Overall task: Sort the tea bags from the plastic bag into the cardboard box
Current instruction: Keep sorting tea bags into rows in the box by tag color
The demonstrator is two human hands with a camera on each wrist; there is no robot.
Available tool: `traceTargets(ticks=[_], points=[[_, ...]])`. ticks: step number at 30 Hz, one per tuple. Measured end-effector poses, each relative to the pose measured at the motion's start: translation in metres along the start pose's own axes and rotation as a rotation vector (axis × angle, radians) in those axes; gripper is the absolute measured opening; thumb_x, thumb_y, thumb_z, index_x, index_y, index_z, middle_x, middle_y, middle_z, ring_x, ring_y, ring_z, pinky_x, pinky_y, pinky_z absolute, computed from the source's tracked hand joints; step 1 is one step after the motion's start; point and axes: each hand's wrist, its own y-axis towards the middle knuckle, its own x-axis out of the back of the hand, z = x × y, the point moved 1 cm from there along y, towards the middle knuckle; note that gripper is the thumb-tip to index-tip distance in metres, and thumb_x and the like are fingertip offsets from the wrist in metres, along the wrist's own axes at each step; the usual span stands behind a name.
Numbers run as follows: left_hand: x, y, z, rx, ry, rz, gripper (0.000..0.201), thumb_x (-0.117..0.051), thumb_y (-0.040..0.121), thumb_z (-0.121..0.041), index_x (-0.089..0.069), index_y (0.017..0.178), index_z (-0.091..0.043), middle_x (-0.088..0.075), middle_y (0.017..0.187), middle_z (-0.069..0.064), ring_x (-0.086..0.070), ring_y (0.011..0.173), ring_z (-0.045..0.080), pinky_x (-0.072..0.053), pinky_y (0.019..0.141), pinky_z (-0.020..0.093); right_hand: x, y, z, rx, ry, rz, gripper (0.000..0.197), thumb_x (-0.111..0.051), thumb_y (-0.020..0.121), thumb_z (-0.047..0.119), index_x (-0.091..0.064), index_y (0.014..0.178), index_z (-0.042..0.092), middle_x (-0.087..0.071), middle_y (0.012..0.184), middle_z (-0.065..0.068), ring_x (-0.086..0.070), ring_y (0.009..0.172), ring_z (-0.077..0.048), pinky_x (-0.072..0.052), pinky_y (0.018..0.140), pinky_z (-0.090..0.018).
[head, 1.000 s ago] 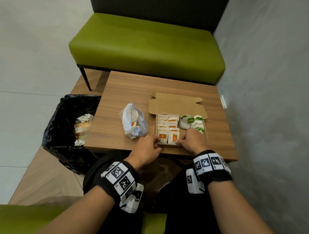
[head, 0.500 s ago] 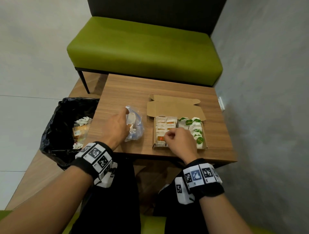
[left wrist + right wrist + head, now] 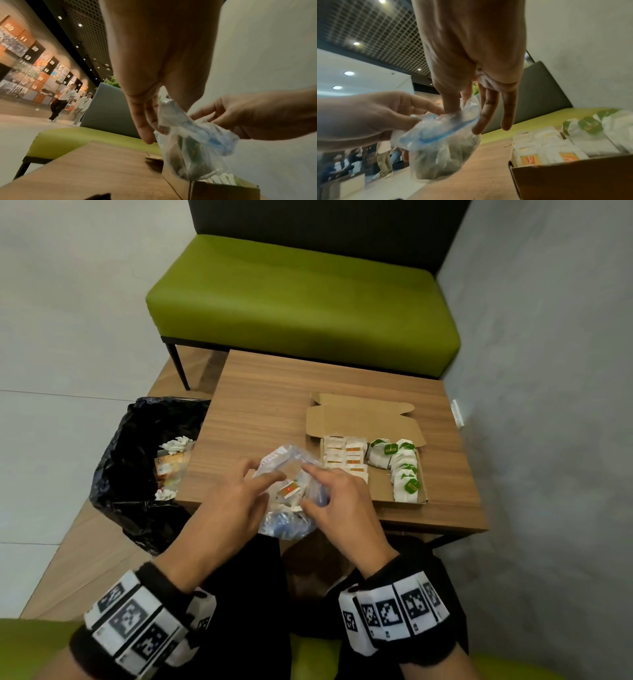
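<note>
A clear plastic bag (image 3: 287, 510) with a blue zip strip hangs over the table's front edge, with tea bags inside, one orange-labelled (image 3: 288, 491). My left hand (image 3: 255, 477) pinches its rim on the left and my right hand (image 3: 310, 487) pinches the rim on the right. The wrist views show the bag (image 3: 192, 142) (image 3: 440, 148) pulled between both hands. Just right of it, the open cardboard box (image 3: 378, 486) holds orange-labelled tea bags (image 3: 346, 455) in its left half and green-tagged tea bags (image 3: 400, 467) in its right half.
The box rests on a small wooden table (image 3: 267, 412). A black rubbish bag (image 3: 137, 474) with wrappers stands at the table's left. Beyond the table is a green bench (image 3: 301, 309), and a grey wall (image 3: 548, 405) closes the right side. People (image 3: 63, 102) walk far off.
Both hands left the box's front edge. The left hand went to the plastic bag first, the right followed, and the bag now hangs lifted between them nearer to me.
</note>
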Motion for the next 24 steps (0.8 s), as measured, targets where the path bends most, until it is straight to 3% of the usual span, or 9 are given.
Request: traceTargets(ticks=[3,5,8,11,18,24], points=[[-0.005,-0.009,-0.004,0.057,0.081,0.017,0.055,-0.069,0.089,-0.018,-0.050,0.140,-0.018,-0.044,0.134,0.007,-0.063,0.081,0.022,-0.049,0.073,0.034,-0.002,-0.017,0.002,0.026,-0.132,0.009,0.061,-0.068,0.091,0.014,-0.046,0.145,0.031,-0.055,0.127,0.008,-0.052,0.112,-0.006,-0.041,0.100,-0.017],[-0.007,-0.015,-0.009,0.073,0.109,0.010,0.058,-0.069,0.089,-0.022,-0.047,0.142,-0.017,-0.042,0.137,0.007,-0.063,0.080,0.021,-0.047,0.072,0.030,-0.004,-0.026,0.004,0.058,-0.199,0.013,0.061,-0.066,0.091,0.014,-0.046,0.145,0.033,-0.051,0.127,0.008,-0.054,0.112,-0.010,-0.046,0.097,-0.022],[-0.009,-0.020,-0.017,0.059,0.098,0.040,0.062,-0.069,0.088,-0.024,-0.044,0.145,-0.018,-0.037,0.140,0.002,-0.065,0.094,0.025,-0.048,0.077,0.030,-0.004,-0.034,0.008,0.093,-0.341,0.011,0.058,-0.068,0.090,0.021,-0.049,0.143,0.033,-0.045,0.141,0.002,-0.054,0.120,-0.020,-0.049,0.100,-0.034],[-0.009,-0.019,-0.024,0.030,0.070,0.077,0.064,-0.068,0.089,-0.025,-0.040,0.147,-0.022,-0.033,0.139,-0.004,-0.062,0.100,0.022,-0.044,0.080,0.025,-0.004,-0.037,0.012,0.113,-0.452,-0.032,0.047,-0.071,0.085,0.025,-0.062,0.131,0.031,-0.039,0.151,-0.005,-0.047,0.131,-0.026,-0.046,0.105,-0.043],[-0.008,-0.020,-0.036,-0.031,0.037,0.156,0.064,-0.066,0.089,-0.020,-0.039,0.146,-0.026,-0.034,0.139,-0.007,-0.064,0.099,0.025,-0.049,0.084,0.032,-0.012,-0.035,0.015,0.020,-0.625,-0.093,0.030,-0.083,0.070,0.025,-0.075,0.098,0.029,-0.040,0.149,-0.012,-0.051,0.122,-0.036,-0.053,0.085,-0.046],[-0.008,-0.018,-0.029,-0.024,0.078,0.197,0.067,-0.067,0.088,-0.025,-0.036,0.148,-0.027,-0.032,0.137,-0.009,-0.062,0.101,0.025,-0.048,0.084,0.032,-0.012,-0.033,0.009,0.080,-0.669,-0.138,0.007,-0.081,0.074,0.034,-0.078,0.081,0.032,-0.045,0.147,-0.008,-0.048,0.126,-0.036,-0.054,0.083,-0.048]])
